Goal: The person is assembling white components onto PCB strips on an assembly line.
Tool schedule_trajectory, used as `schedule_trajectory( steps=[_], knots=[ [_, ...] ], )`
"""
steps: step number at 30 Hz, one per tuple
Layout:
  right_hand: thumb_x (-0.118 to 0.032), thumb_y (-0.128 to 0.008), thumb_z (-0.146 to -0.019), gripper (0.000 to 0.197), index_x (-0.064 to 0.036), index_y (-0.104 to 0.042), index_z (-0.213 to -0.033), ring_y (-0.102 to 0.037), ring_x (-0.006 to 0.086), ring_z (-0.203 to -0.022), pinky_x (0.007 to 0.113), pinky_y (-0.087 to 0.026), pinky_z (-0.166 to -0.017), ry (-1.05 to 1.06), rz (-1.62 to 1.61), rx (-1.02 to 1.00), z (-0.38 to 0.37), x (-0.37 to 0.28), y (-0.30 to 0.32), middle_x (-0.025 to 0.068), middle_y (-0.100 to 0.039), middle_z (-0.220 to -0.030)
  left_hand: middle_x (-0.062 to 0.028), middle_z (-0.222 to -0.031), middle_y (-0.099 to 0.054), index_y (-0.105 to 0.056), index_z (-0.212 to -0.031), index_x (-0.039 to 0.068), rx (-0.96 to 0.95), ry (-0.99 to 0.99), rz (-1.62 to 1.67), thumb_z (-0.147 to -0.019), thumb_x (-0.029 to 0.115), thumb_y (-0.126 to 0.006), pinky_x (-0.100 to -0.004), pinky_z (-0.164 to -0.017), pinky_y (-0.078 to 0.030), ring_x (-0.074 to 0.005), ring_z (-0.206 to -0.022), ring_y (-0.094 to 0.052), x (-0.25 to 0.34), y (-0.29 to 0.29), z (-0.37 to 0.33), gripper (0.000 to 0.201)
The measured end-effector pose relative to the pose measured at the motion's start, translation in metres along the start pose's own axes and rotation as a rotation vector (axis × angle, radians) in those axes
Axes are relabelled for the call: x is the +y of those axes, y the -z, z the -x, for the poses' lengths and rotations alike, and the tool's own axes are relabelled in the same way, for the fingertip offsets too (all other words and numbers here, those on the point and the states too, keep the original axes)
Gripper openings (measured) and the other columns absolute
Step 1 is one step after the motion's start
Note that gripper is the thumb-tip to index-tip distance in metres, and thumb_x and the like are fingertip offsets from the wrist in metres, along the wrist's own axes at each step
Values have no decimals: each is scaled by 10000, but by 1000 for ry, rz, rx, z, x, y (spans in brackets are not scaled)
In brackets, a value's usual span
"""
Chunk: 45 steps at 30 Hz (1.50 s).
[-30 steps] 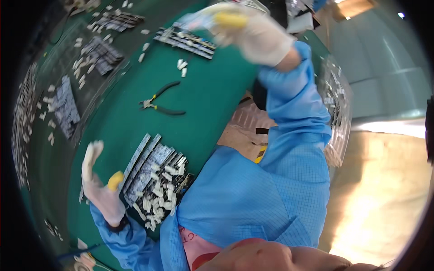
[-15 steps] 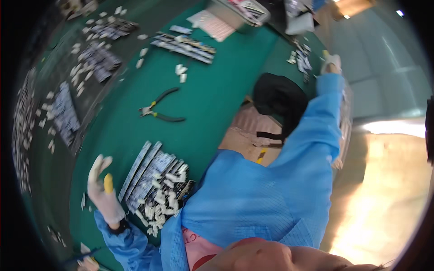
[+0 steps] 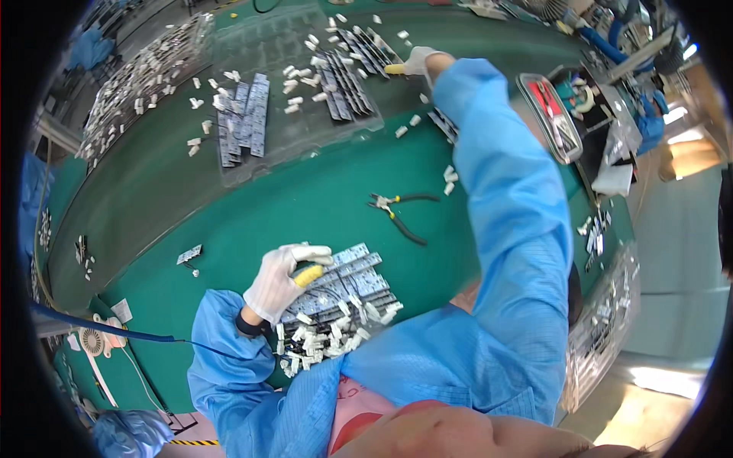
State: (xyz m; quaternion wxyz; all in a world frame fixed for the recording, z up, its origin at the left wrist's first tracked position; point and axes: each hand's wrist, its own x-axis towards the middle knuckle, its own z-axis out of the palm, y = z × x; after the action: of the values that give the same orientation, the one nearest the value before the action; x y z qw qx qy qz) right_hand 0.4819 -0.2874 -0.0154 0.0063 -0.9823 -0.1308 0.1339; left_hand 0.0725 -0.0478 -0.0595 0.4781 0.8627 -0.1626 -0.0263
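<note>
My left hand (image 3: 276,285), in a white glove with a yellow finger cover, lies at the upper left edge of a stack of narrow circuit boards (image 3: 359,269). Its fingers stretch over the boards, with the thumb apart from them. White connectors (image 3: 330,336) on dark wires bunch at the stack's near side. Far ahead, my right hand (image 3: 420,61) is stretched out beside a row of boards (image 3: 372,50) on a clear plastic tray (image 3: 294,156). Its yellow-covered thumb points left at their ends, and nothing shows in its grasp. Cutting pliers (image 3: 397,214) lie spread between the two hands.
More boards (image 3: 244,118) with white connectors lie on the tray at the far left. A metal box (image 3: 551,118) holding tools stands at the right. Loose connectors and a small board (image 3: 189,254) are scattered on the green mat (image 3: 229,229). At lower left is a small fan (image 3: 93,341).
My right hand has swung from the far right side to the boards on the tray. My left hand has moved from beside the board stack onto it. The view has turned.
</note>
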Motion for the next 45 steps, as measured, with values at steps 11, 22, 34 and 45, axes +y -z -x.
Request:
schedule_trajectory(
  steps=[11, 22, 34, 45],
  knots=[
    [-571, -712, -688, 789, -48, -549, -1255, -596, 378, -1039, 402, -481, -896, 243, 123, 531, -105, -35, -39, 194, -573, -1216, -53, -995, -704, -684, -972, 87, -55, 113, 58, -787, 121, -659, -369, -950, -447, -273, -950, -643, 5, 9, -12, 190],
    [-231, -702, -740, 504, -196, -575, -1227, -556, 386, -1107, 400, -492, -882, 349, 102, 326, -116, -35, -65, 243, -525, -1248, -42, -999, -705, -678, -994, 92, -29, 121, 59, -797, 152, -676, -375, -963, -445, -274, -968, -640, 3, 7, -5, 205],
    [-379, -672, -752, 590, -45, -491, -1202, -641, 409, -903, 461, -524, -799, 271, 27, 485, -113, -17, -63, 245, -629, -1010, -45, -980, -708, -669, -1013, 96, -48, 59, 59, -808, 158, -680, -373, -904, -463, -266, -963, -641, -1, 7, -8, 215],
    [-29, -625, -854, 561, -33, -377, -1358, -582, 160, -977, 235, -476, -843, 916, -483, 210, 101, -49, 89, 113, -598, -1100, -111, -1010, -669, -623, -1113, 81, 62, -49, 54, -824, 168, -675, -376, -792, -505, -324, -887, -628, -1, -2, 3, 306]
  ],
)
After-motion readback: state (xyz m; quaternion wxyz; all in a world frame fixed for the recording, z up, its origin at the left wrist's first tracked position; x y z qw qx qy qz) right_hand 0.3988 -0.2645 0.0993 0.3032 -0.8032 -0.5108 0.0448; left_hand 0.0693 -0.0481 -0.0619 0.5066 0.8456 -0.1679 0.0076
